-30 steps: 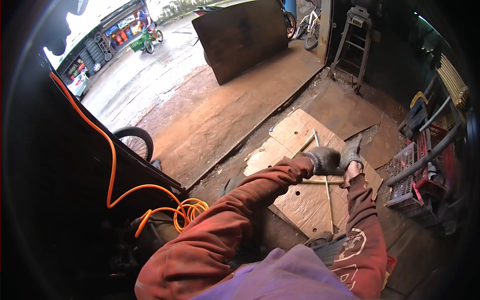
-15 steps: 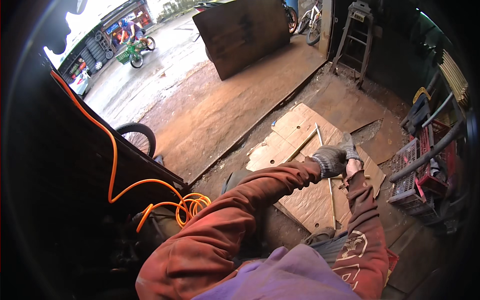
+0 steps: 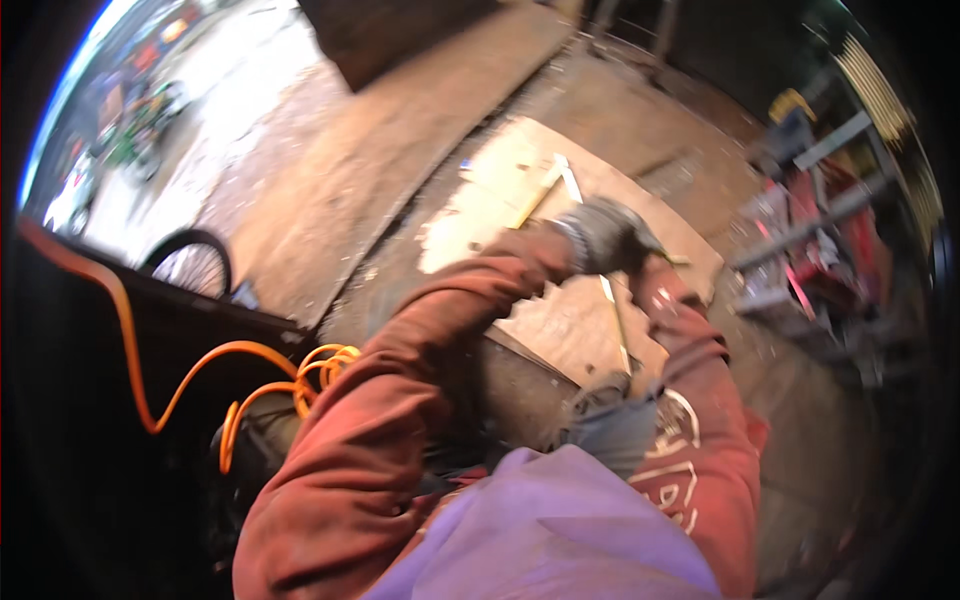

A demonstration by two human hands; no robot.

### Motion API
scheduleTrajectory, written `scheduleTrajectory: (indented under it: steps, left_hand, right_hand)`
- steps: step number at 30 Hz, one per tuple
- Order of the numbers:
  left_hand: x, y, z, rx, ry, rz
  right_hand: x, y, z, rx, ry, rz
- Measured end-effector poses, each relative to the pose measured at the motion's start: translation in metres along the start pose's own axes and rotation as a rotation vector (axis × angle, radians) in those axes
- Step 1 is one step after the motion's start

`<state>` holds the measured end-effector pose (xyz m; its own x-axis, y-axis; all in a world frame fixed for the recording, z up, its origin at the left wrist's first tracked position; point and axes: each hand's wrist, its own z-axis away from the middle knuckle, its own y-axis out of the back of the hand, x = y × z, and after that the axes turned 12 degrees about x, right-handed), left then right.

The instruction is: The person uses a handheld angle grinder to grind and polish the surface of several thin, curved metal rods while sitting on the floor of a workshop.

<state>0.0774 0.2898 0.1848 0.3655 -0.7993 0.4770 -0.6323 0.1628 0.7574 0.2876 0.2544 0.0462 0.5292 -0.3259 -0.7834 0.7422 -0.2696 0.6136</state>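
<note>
My left hand [image 3: 603, 236], in a grey knit glove, is curled and meets my right hand [image 3: 652, 264] above a flat sheet of cardboard [image 3: 555, 332]. Motion blur smears both. The left looks closed, but whatever its fingers grip is hidden. Most of the right hand disappears behind the left one and its own brown-red sleeve, so its fingers do not show. Below my hands, thin pale-yellow and silvery bars lie on the cardboard: one bar [image 3: 534, 197] slants to a corner at the far side, and another bar [image 3: 615, 322] runs toward my knees.
An orange hose [image 3: 125, 330] hangs and coils at the left, near a bicycle wheel [image 3: 192, 262]. Crates and tools [image 3: 815, 240] crowd the right side. A dark board [image 3: 390, 40] stands by the doorway. My shoe [image 3: 598, 392] is at the cardboard's near edge.
The view has swung, so the scene sits further left and higher and is blurred. My two hands stay together over the cardboard, the right now more hidden behind the left.
</note>
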Motion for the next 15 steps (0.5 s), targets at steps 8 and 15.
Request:
scheduleTrajectory:
  steps: [8, 15]
  left_hand:
    - [-0.029, 0.028, -0.014, 0.688, 0.502, 0.638]
    - [0.008, 0.005, -0.007, 0.194, 0.333, 0.427]
  right_hand:
    - [-0.094, 0.024, -0.037, -0.138, -0.111, -1.244]
    - [-0.098, 0.021, -0.018, -0.239, -0.145, -1.326]
